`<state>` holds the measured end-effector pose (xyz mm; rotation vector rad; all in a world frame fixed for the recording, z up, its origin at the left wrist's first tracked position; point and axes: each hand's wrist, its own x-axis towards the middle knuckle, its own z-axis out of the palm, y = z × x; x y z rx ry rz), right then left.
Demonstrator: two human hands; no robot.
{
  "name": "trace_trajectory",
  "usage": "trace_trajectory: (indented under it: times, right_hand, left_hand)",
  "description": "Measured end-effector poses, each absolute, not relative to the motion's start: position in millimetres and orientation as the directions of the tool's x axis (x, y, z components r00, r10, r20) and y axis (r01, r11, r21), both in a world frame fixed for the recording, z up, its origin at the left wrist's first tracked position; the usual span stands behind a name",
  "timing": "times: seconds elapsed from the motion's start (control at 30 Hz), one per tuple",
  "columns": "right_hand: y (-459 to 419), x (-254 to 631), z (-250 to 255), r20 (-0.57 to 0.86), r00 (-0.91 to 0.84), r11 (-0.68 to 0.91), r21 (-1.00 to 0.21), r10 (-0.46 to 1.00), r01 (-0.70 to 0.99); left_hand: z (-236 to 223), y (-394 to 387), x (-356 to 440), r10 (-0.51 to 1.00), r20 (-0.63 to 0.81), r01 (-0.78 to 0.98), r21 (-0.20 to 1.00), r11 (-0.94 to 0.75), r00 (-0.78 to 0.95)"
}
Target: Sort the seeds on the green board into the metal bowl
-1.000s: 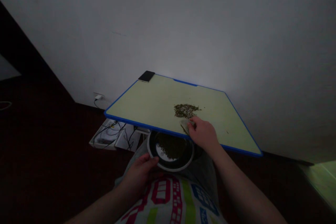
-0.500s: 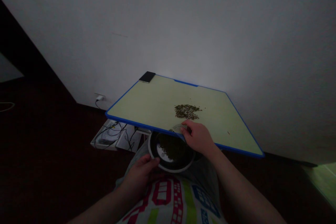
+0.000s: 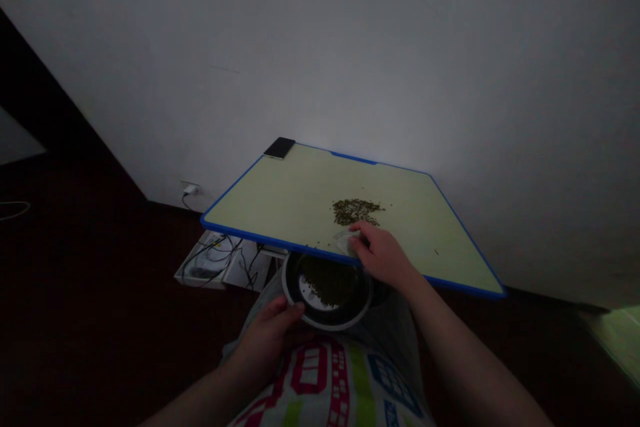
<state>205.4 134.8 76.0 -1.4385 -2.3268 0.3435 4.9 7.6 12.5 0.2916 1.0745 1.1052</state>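
Got round dark pale-rimmed bowl (image 3: 330,327) of small brownish grains (image 3: 330,283) gripped in left hand (image 3: 273,330), just below near edge of pale green blue-framed board (image 3: 285,197). Pinching small see-through piece (image 3: 343,241) in right hand (image 3: 384,255), at board's near edge. Also spotting loose brownish grains (image 3: 350,211) mid-board, flat black slab (image 3: 280,147) at board's far left corner.

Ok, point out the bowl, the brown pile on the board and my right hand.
Bowl (image 3: 334,317), head view, near inner wall.
Brown pile (image 3: 353,210), head view, its middle.
Right hand (image 3: 383,253), head view, back of the hand.
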Motion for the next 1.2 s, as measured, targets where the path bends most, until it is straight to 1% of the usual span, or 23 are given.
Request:
trace_trajectory:
  times: [0.1, 0.3, 0.53, 0.67, 0.8, 1.2]
  right_hand:
    - [142.6, 216.3, 79.2, 0.195, -0.370, 0.418, -0.384, 0.908, 0.823]
    - [156.4, 236.0, 82.2, 0.197, -0.357, 0.408, -0.406, 0.913, 0.818]
    - [163.2, 229.2, 81.5, 0.176, -0.356, 0.395, -0.314, 0.918, 0.863]
    - [167.2, 222.9, 80.3, 0.179, -0.340, 0.381, -0.297, 0.923, 0.876]
    - [173.1, 220.6, 79.3, 0.196, -0.347, 0.392, -0.287, 0.917, 0.874]
    - [173.1, 212.0, 80.6, 0.166, -0.442, 0.473, -0.298, 0.881, 0.829]
  left_hand:
    - [11.9, 7.3, 4.2, 0.829, -0.556, -0.587, 0.654, 0.478, 0.055]
    - [10.5, 5.6, 3.7, 0.832, -0.551, -0.586, 0.655, 0.477, 0.061]
    - [10.2, 6.5, 3.6, 0.836, -0.547, -0.590, 0.660, 0.464, 0.046]
    - [11.0, 6.5, 3.8, 0.833, -0.548, -0.583, 0.656, 0.480, 0.070]
    - [10.8, 6.4, 4.1, 0.834, -0.549, -0.579, 0.665, 0.473, 0.052]
    - [8.4, 6.6, 3.7, 0.836, -0.546, -0.590, 0.656, 0.470, 0.059]
